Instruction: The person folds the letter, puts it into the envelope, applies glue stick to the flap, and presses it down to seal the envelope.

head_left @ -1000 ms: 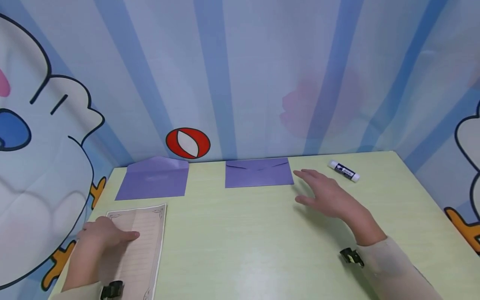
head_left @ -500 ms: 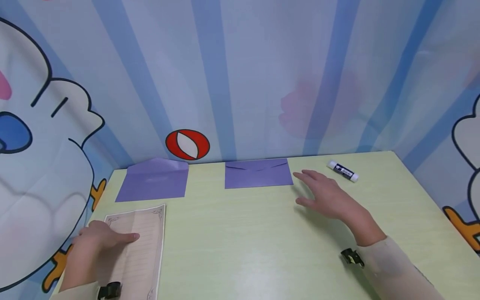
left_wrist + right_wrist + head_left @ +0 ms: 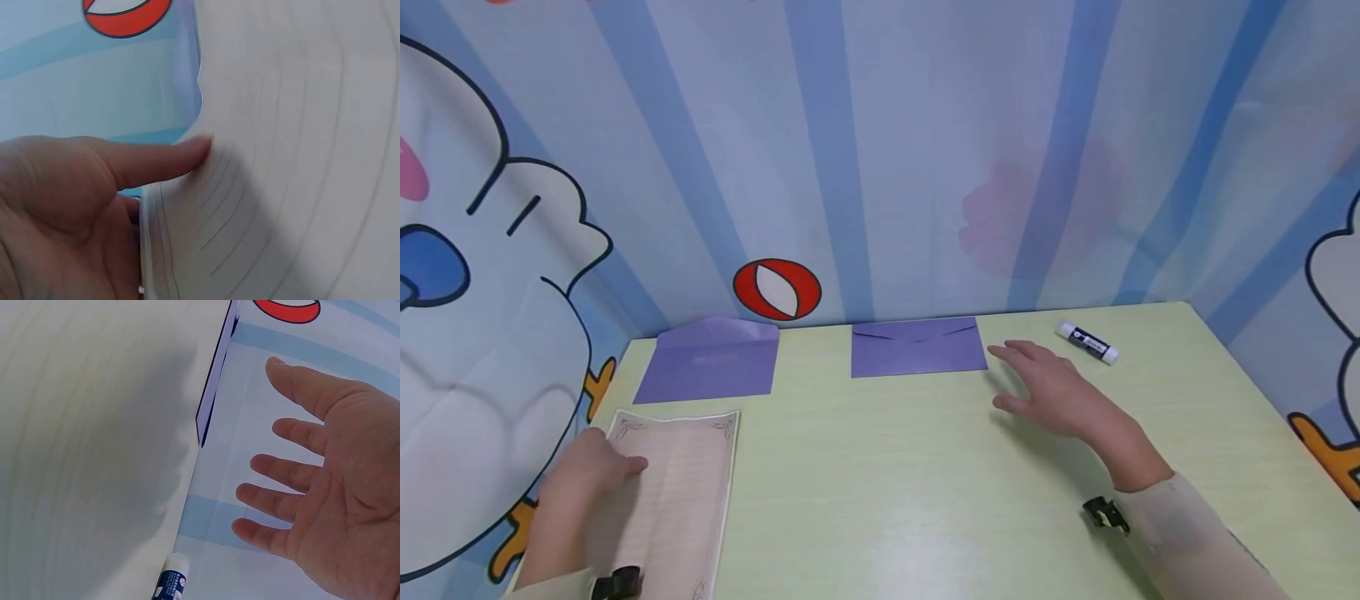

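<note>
A cream sheet of lined letter paper (image 3: 681, 483) with ornate corners lies at the front left. My left hand (image 3: 587, 467) grips its left edge, thumb on top and the other fingers mostly hidden behind that edge. In the left wrist view the paper (image 3: 294, 125) bows upward beside the thumb (image 3: 181, 157). On the right, my right hand (image 3: 1052, 387) hovers above the table with fingers spread, holding nothing. Just left of its fingertips lies a closed purple envelope (image 3: 917, 350). Behind it to the right is a glue stick (image 3: 1087, 342).
Another purple envelope (image 3: 707, 367), its flap raised, lies at the back left beyond the paper. The pale wood-grain table (image 3: 880, 483) ends against a blue striped backdrop (image 3: 910, 167) printed with cartoon figures.
My left thumb has slid left toward the paper's edge, and the paper's top border now shows more fully. The right hand has stayed in place.
</note>
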Demonstrator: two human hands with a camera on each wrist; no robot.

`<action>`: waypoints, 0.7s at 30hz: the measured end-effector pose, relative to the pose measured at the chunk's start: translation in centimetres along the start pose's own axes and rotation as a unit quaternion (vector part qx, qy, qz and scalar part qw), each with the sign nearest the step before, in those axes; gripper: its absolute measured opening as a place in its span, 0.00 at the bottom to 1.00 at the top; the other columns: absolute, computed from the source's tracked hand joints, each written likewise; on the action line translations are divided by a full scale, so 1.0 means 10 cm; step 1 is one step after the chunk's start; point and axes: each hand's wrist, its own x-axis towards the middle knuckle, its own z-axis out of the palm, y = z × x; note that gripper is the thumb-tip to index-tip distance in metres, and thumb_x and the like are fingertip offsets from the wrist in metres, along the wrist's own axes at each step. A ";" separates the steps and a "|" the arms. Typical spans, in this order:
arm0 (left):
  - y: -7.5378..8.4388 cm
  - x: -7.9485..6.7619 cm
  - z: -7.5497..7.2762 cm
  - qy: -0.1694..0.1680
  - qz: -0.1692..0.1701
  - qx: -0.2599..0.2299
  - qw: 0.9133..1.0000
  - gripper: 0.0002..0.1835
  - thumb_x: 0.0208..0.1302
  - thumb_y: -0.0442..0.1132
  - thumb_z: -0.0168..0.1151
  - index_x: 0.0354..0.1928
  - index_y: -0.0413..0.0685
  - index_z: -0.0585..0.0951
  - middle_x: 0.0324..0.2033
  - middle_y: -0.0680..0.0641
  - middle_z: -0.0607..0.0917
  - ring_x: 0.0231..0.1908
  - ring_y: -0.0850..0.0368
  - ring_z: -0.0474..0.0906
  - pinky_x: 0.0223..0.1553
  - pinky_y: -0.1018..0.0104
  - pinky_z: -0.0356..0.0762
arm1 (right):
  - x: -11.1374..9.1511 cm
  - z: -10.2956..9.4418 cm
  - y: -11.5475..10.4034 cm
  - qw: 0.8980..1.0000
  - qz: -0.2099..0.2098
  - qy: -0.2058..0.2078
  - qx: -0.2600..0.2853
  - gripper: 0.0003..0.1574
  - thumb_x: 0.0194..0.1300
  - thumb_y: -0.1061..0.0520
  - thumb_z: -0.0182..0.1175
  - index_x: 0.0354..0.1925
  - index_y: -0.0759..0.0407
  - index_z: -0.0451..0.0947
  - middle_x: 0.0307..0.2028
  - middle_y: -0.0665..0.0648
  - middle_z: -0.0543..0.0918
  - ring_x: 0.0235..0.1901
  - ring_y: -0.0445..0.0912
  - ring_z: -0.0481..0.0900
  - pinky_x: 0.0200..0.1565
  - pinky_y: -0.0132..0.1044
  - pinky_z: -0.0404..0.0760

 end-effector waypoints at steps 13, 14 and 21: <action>0.16 -0.16 -0.26 -0.037 0.144 -0.130 0.980 0.38 0.84 0.55 0.48 0.73 0.24 0.61 0.53 0.27 0.79 0.43 0.42 0.82 0.39 0.52 0.84 | 0.02 0.01 0.01 1.000 -0.007 -0.001 0.012 0.44 0.73 0.49 0.69 0.78 0.62 0.65 0.74 0.72 0.67 0.73 0.70 0.65 0.68 0.70 0.67; 0.21 -0.19 -0.25 -0.035 0.155 -0.146 0.976 0.37 0.85 0.55 0.48 0.73 0.24 0.62 0.52 0.28 0.80 0.42 0.43 0.83 0.38 0.52 0.85 | 0.02 0.01 0.01 1.000 -0.008 -0.001 0.014 0.44 0.73 0.49 0.69 0.78 0.62 0.65 0.74 0.72 0.68 0.73 0.70 0.65 0.68 0.70 0.67; 0.62 -0.29 0.01 -0.050 0.216 -0.271 0.937 0.34 0.85 0.53 0.50 0.76 0.31 0.65 0.54 0.31 0.83 0.40 0.50 0.86 0.40 0.57 0.88 | 0.04 0.00 -0.02 0.999 -0.010 0.002 0.041 0.44 0.74 0.48 0.68 0.78 0.63 0.65 0.74 0.70 0.69 0.73 0.68 0.66 0.69 0.67 0.68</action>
